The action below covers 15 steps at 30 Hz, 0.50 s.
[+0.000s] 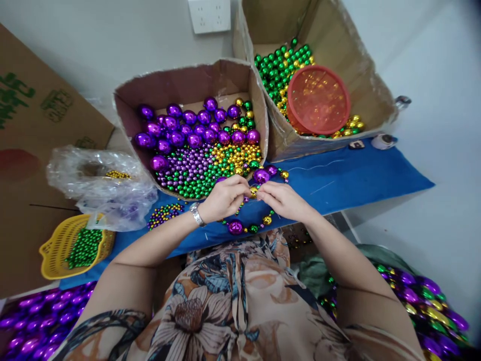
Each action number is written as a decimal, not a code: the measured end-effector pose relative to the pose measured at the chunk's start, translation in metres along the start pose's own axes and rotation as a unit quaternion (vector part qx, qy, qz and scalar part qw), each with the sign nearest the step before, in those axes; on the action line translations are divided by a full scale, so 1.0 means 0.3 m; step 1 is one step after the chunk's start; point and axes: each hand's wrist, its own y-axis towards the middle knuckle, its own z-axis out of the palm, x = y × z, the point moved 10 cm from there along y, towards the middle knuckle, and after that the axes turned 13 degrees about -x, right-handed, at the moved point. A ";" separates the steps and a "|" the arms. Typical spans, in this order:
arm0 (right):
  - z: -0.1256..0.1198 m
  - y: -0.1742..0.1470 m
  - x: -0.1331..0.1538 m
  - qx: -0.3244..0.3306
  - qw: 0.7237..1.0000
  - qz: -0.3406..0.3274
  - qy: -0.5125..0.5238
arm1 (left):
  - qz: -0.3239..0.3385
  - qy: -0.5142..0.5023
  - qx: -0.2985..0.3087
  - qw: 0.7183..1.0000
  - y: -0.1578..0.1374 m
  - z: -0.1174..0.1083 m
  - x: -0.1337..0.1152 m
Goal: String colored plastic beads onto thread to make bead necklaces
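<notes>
A bead strand (pixel 235 227) of purple, green and gold balls hangs in a loop around and below my hands, over the blue cloth. My left hand (pixel 227 197), with a silver watch (pixel 196 214) on the wrist, has its fingers pinched at the strand. Close beside it, my right hand (pixel 280 197) pinches from the other side. Between the fingertips shows a gold bead (pixel 253 192). Just above the hands lies a large purple bead (pixel 261 176). Any thread at the fingertips is too fine to make out.
Ahead stands a cardboard box (pixel 124 108) of loose beads; behind it on the right, a taller box (pixel 361 50) holds a red bowl (pixel 318 100). A yellow basket (pixel 47 255) and plastic bags (pixel 97 173) are at left. Finished-looking strands (pixel 432 311) lie lower right. Blue cloth (pixel 368 170) covers the table.
</notes>
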 end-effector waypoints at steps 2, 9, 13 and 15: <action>0.012 -0.001 -0.009 0.018 0.998 0.019 0.056 | 0.038 0.037 -0.020 0.998 -0.011 0.001 -0.012; 0.041 0.000 -0.053 0.063 0.984 0.087 0.141 | 0.159 0.113 -0.060 0.979 -0.043 0.014 -0.056; 0.058 0.000 -0.062 0.093 0.979 0.094 0.152 | 0.207 0.177 -0.085 0.958 -0.057 0.023 -0.067; 0.061 0.005 -0.060 0.097 0.979 0.093 0.155 | 0.202 0.184 -0.085 0.958 -0.057 0.036 -0.057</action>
